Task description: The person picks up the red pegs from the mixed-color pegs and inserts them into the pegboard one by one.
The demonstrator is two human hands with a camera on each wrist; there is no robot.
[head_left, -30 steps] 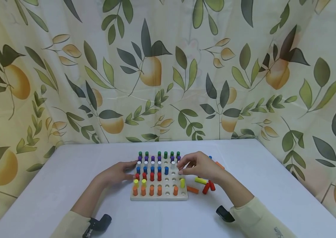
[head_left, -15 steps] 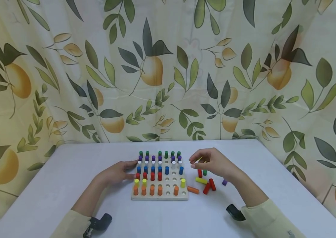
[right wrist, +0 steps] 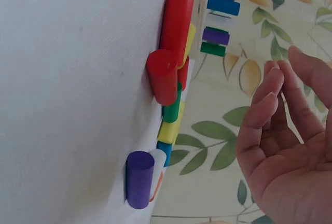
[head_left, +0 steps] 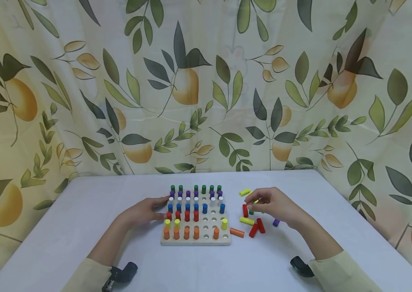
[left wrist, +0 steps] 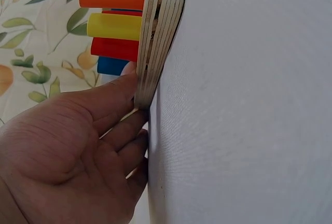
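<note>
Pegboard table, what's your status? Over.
Left hand touching pegboard at its left edge. Right hand empty, above loose pegs. Pegboard partly filled, empty holes remaining. Nothing apparently blocking.

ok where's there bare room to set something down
The white table is bare on the near side of the pegboard and left of the left hand. A narrow strip between pegboard and loose pegs is free too, until an orange peg blocks its near end. Crowded: right of that strip, around the right hand.
</note>
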